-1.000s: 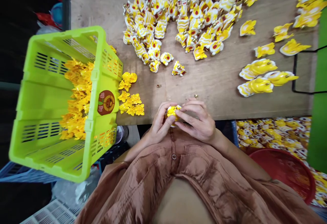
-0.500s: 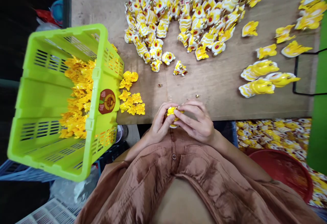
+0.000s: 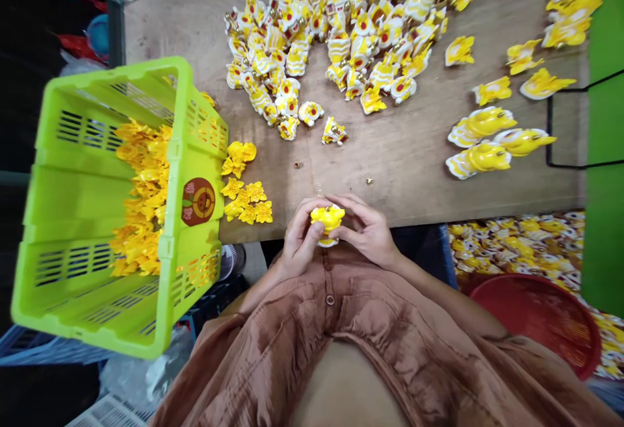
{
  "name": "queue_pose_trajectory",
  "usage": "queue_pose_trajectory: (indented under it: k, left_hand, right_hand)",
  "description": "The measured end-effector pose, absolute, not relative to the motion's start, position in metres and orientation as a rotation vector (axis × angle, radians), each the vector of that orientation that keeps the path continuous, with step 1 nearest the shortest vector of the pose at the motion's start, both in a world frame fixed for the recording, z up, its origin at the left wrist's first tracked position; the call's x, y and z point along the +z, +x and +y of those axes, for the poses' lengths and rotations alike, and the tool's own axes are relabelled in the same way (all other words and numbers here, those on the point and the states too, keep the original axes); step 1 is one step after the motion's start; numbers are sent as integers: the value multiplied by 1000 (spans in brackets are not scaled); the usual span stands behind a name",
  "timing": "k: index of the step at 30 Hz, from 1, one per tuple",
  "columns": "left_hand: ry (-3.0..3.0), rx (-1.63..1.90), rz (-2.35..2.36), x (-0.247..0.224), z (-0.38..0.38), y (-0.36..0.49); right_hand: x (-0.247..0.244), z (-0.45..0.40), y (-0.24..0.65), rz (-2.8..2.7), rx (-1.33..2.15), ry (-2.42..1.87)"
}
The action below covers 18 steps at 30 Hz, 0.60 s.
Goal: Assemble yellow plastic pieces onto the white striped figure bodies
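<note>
At the table's near edge, a small glossy yellow and white plastic figure (image 3: 327, 218) is between my two hands. My left hand (image 3: 301, 235) is closed around its left side, the thumb pressed on its front. From the right, my right hand (image 3: 373, 232) grips it too, thumb against its lower right side and fingers curled behind. Just beyond the hands lie a tiny gold part (image 3: 369, 181) and a small brownish bit (image 3: 298, 165). A finished-looking small figure (image 3: 334, 130) with gold and red details lies farther up the table.
A lime green basket (image 3: 175, 154) holding yellow star-shaped pieces stands at left, with several more yellow pieces (image 3: 247, 202) beside it. Piled figures (image 3: 351, 43) cover the table's far part. Larger figures (image 3: 480, 141) lie at right near a black wire frame (image 3: 550, 128). A red basket (image 3: 536, 320) sits below right.
The figure has turned so that more of its yellow front shows. My right fingers have moved from its front to behind it. The view has shifted slightly.
</note>
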<state>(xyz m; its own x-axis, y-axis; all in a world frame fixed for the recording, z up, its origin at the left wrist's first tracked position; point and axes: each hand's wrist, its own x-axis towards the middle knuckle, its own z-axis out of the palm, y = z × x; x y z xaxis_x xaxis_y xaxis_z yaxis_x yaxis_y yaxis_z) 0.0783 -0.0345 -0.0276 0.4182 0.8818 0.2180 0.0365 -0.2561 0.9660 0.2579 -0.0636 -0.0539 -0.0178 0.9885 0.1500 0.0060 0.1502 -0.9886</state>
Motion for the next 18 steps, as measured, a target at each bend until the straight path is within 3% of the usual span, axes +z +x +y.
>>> queue_pose_trajectory:
  k: [4, 18]
  left_hand:
    - [1640, 959, 808, -28, -35, 76]
    - [1665, 1035, 770, -21, -34, 80]
  right_hand:
    - [-51, -64, 252, -1218, 1284, -1038]
    - [-39, -64, 256, -1273, 1163, -1037]
